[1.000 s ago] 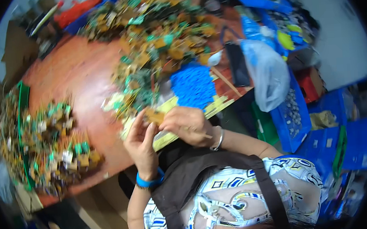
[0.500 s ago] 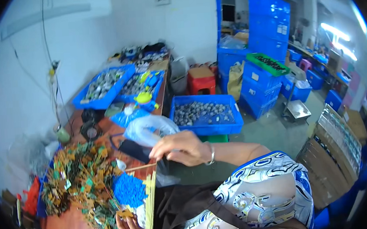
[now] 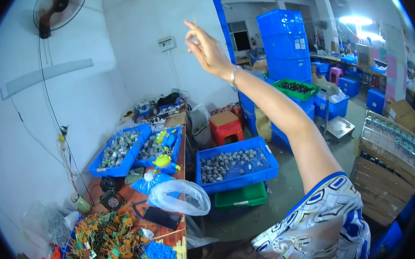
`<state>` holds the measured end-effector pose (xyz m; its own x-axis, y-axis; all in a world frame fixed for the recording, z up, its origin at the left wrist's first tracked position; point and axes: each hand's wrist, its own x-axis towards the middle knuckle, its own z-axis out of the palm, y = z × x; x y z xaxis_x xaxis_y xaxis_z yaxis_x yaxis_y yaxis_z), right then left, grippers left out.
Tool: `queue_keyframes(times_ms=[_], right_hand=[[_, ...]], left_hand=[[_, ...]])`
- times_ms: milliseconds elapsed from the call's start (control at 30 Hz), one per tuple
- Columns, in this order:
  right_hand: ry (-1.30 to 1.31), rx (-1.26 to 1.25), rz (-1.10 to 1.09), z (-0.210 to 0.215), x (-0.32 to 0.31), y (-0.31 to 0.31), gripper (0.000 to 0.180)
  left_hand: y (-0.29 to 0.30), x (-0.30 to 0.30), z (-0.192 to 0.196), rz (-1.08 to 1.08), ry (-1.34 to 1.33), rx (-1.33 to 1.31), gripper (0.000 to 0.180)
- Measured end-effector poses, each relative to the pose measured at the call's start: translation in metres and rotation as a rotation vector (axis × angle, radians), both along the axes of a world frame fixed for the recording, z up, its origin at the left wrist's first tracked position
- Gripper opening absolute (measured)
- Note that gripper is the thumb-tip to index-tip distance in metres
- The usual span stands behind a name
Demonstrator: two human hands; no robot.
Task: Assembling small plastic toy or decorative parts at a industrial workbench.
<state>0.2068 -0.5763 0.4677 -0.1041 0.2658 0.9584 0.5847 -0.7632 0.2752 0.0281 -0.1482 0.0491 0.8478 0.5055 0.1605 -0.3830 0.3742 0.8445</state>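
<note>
Well, starting at the lower left of the frame, we saw a tangled heap of green and tan circuit pieces [image 3: 105, 247] on the brown wooden bench [image 3: 137, 198]. Above it stood a shallow blue plastic tray of grey parts [image 3: 120, 152]. Just right of the heap lay a crumpled clear plastic bag [image 3: 178, 199].

At upper centre the right hand [image 3: 207, 50] was raised high on an outstretched arm, well apart from the bench. Its thumb and forefinger were pinched on a thin pale-yellow strip [image 3: 194, 20], which stood up above the fingertips; the other fingers curled loosely beside them. We could not find the left hand with any certainty along the bottom edge.

Below the arm sat a blue floor crate of dark round parts [image 3: 236, 168], and further right a stack of tall blue crates [image 3: 285, 42].

We judged the step in hand to be the strip's lift clear of the work. Any next move would call for a firm pinch, since so slight a piece could slip or bend.
</note>
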Motion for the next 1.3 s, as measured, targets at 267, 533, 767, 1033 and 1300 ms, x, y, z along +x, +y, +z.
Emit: queue_keyframes(times_ms=[267, 533, 767, 1033, 1300], right_hand=[[-0.118, -0.033, -0.13, -0.005, 0.035, -0.012, 0.06], [0.458, 0.0, 0.113, -0.243, -0.041, 0.02, 0.027], [0.727, 0.036, 0.119, -0.374, -0.107, 0.067, 0.028], [0.807, 0.063, 0.333, -0.392, -0.107, 0.122, 0.021], [0.732, 0.006, 0.424, -0.382, -0.104, 0.144, 0.025]], left_hand=[[0.003, -0.022, 0.006, 0.098, 0.155, 0.209, 0.023], [-0.017, 0.001, 0.001, 0.159, 0.295, 0.238, 0.031], [-0.022, 0.001, 0.011, 0.213, 0.38, 0.435, 0.027], [-0.011, -0.02, -0.03, 0.081, 0.16, -0.059, 0.039], [-0.016, -0.022, -0.019, 0.105, 0.163, -0.063, 0.039]])
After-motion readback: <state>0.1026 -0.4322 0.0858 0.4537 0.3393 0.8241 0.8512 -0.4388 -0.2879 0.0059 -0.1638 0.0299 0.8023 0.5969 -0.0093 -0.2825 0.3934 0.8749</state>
